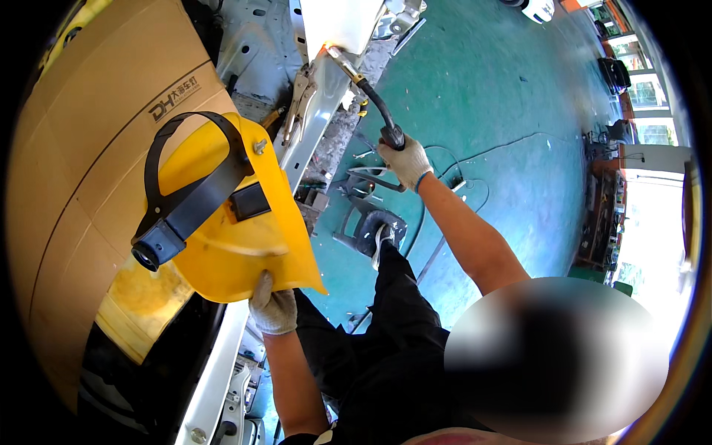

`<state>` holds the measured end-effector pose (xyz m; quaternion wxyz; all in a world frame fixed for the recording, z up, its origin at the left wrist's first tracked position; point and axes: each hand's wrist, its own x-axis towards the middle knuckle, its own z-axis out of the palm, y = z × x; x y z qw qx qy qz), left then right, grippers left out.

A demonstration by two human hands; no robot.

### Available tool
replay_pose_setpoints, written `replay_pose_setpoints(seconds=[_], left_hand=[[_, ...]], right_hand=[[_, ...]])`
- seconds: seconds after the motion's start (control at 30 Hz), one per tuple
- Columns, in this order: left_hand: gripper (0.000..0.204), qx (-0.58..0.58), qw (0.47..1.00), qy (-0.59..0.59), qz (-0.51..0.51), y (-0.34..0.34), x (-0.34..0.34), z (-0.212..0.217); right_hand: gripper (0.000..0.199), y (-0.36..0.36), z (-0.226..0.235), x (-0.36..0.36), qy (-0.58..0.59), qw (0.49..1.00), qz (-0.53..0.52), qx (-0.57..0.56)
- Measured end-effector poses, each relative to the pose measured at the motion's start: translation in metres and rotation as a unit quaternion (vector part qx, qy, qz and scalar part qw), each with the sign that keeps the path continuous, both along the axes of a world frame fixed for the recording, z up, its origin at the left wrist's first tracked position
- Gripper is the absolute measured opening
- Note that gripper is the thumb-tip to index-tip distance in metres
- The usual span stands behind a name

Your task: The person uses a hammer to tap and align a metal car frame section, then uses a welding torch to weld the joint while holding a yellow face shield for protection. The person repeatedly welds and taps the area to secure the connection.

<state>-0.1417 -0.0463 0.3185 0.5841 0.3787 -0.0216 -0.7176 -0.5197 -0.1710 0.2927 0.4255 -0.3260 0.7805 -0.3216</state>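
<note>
Head view: left hand [274, 311], gloved, grips the bottom edge of a yellow welding mask [222, 256], thumb on the inner face, fingers mostly hidden behind. Right hand [406, 163], also gloved, is closed around the handle end of a welding torch [378, 104]; nozzle is up at the edge of a white panel [337, 22], orange glow at the tip. Can't tell if the nozzle touches.

Mask is left of center, inner side toward the camera, black headband [204, 204] sticking out. It's in the way: covers part of the large cardboard sheet [89, 148] and a stretch of the silver metal rail [319, 122]. Locking pliers [300, 96] sit beside that rail, just below the panel, left of the torch.

Right of the rail: green floor [475, 74] with a thin cable [497, 148] running across it. Dark stool [374, 226] below the right hand, shoe [382, 241] at its edge. Cluttered shelving [601, 215] along the far right wall. Blurred patch [556, 360] hides the lower right.

Markings: cardboard carries a dark printed logo with lettering, slanted, above the mask, plus a long dark line. Can't make out other writing.
</note>
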Motion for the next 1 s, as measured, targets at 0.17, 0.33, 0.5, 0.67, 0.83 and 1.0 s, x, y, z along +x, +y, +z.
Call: replay_pose_setpoints(seconds=[0.17,0.33,0.5,0.67,0.83,1.0], left_hand=[[0.059,-0.013,1.000,-0.017,0.005,-0.004,-0.006,0.002],[0.049,-0.021,0.999,-0.023,0.007,-0.014,-0.013,0.006],[0.040,-0.040,0.999,-0.015,-0.024,-0.031,-0.037,0.005],[0.040,-0.084,0.995,-0.014,-0.059,-0.051,-0.084,0.022],[0.045,-0.100,0.993,-0.022,-0.063,-0.064,-0.102,0.034],[0.051,-0.103,0.993,0.024,-0.055,-0.057,-0.074,0.028]], right_hand=[[0.036,0.000,-0.010,-0.001,0.050,0.999,0.007,-0.004],[0.038,0.000,0.006,0.001,0.020,1.000,-0.002,0.016],[0.040,-0.001,0.000,-0.005,0.045,0.999,0.019,0.021],[0.050,0.003,-0.044,-0.025,0.109,0.986,0.064,-0.107],[0.044,0.001,-0.021,-0.010,0.050,0.997,0.032,-0.048],[0.038,0.000,0.000,-0.006,0.043,0.999,0.027,0.008]])
